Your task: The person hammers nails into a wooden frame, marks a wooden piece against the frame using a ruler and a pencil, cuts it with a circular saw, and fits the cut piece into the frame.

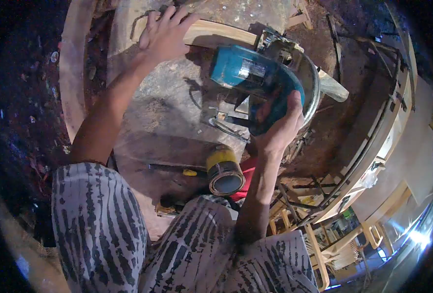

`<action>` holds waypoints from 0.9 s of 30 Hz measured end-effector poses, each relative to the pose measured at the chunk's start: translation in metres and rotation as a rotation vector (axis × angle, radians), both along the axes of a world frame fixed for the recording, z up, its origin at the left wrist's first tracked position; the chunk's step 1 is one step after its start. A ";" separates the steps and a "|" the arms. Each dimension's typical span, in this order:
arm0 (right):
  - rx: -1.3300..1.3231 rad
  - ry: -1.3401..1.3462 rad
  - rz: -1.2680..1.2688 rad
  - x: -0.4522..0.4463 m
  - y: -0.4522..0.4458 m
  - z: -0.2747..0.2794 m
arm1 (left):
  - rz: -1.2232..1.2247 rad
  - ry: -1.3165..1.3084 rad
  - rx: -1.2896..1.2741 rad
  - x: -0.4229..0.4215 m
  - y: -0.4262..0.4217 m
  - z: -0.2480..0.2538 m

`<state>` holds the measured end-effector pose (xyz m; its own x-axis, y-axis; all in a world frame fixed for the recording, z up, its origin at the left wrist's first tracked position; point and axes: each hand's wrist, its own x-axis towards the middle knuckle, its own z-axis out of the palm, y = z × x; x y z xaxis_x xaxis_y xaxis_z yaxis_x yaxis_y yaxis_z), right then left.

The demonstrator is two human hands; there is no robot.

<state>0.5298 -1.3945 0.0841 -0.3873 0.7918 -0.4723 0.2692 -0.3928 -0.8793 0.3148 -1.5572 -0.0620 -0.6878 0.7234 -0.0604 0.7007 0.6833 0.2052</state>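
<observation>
My left hand [165, 36] lies with fingers spread over a long, slightly curved wooden piece [221, 32] on the worn work surface [170, 93]. My right hand [280, 127] is wrapped round the rear handle of a teal circular saw [248, 68]. The saw's metal front [280, 46] is at the right end of the wooden piece; whether the blade touches the wood is hidden. Below the saw, near my knees, stands a yellow and dark cylindrical container [225, 176]. Left of it lies a thin dark tool with a yellow part [189, 172].
A pale plank end [333, 87] sticks out beyond the saw. To the right are a curved wooden frame [390, 132] and several wooden parts [343, 254]. A long curved board [72, 73] runs along the left side. Something red [246, 178] lies behind the container.
</observation>
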 end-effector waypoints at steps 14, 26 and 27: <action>0.016 -0.036 0.087 0.002 0.002 -0.003 | 0.056 -0.298 -0.174 -0.002 0.010 0.032; -0.058 0.015 0.091 0.004 0.003 -0.003 | 0.033 -0.219 -0.100 -0.004 0.007 0.027; -0.073 0.036 0.070 0.004 0.003 -0.004 | 0.044 -0.214 -0.135 -0.004 0.008 0.028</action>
